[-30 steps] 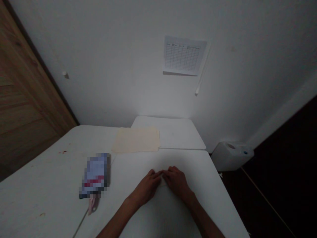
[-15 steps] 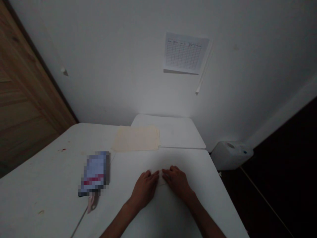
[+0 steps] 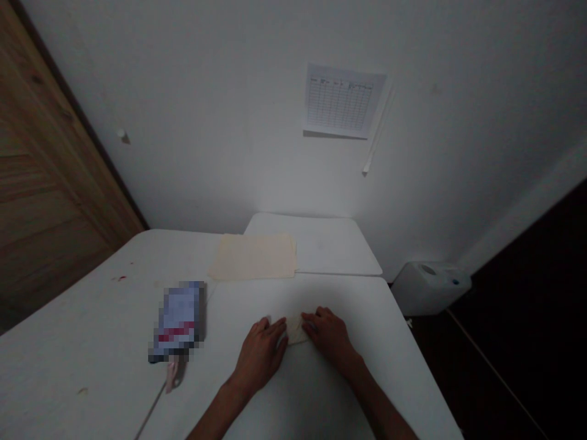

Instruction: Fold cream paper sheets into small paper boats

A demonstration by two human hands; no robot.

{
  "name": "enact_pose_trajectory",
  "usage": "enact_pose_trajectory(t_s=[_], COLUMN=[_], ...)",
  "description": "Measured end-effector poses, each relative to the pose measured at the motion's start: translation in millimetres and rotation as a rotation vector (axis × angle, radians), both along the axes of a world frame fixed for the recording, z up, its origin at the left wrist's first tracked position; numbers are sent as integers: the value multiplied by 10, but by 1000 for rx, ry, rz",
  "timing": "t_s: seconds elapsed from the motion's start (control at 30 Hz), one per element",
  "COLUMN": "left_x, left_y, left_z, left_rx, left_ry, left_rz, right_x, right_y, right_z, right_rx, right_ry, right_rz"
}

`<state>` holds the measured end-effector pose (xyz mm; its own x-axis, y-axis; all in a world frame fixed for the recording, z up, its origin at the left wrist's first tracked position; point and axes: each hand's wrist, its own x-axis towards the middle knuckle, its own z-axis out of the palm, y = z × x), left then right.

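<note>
A small pale beige folded sheet point(image 3: 296, 330), which looks like paper, lies flat on the white table point(image 3: 257, 409) between my hands. My left hand point(image 3: 263, 351) has its fingers bent and pressed together at the sheet's left edge. On the opposite side my right hand point(image 3: 326, 333) is closed, its fingertips pinching down on the right part of the sheet and hiding that edge. Further back lies a thin stack of larger beige sheets point(image 3: 254, 256), similar in colour.
A blurred-out object with a pinkish handle point(image 3: 172, 374) and a cable lies on the left of the table. A white board point(image 3: 330, 244) stands behind the table's seam. A printed table point(image 3: 343, 101) hangs on the wall. On the floor at right sits a white container point(image 3: 431, 287).
My left hand has shifted slightly left, so more of the folded sheet shows between my hands. My right hand stays nearly in place. The view has tilted a little.
</note>
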<state>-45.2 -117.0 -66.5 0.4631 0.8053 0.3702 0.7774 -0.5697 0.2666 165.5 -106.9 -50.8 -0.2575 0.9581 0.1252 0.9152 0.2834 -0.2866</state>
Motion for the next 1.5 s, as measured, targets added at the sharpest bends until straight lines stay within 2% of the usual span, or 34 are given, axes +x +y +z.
enact_pose_trajectory(t_s=[0.13,0.3,0.37,0.6,0.7,0.9,1.07,1.3,1.5], left_x=[115,173,126,-112,-117,-7,-24,68,127], left_y=[117,177,153,-4,-29,-44,-89,35,213], left_z=[21,-94,-114,59,77,-28,-25,1,-31], left_rx=[8,44,30,-18,-18,19,38,19,-62], left_ry=[3,23,5,45,23,-22,-23,-67,-96], left_rz=[-12,-195,-223,-298,-295,-217,-234,-279,-273], right_x=[0,-5,-8,-14,-22,-34,-31,-62,-49], right_y=[8,5,1,-16,-15,-1,-2,-27,-12], right_z=[-17,-26,-25,-11,-20,-82,-131,-94,-86], right_rx=[8,23,27,30,24,31,40,95,91], right_ry=[-2,-11,-11,-3,11,50,128,67,16], right_rz=[4,-2,-7,-13,-23,-111,-172,-74,-65])
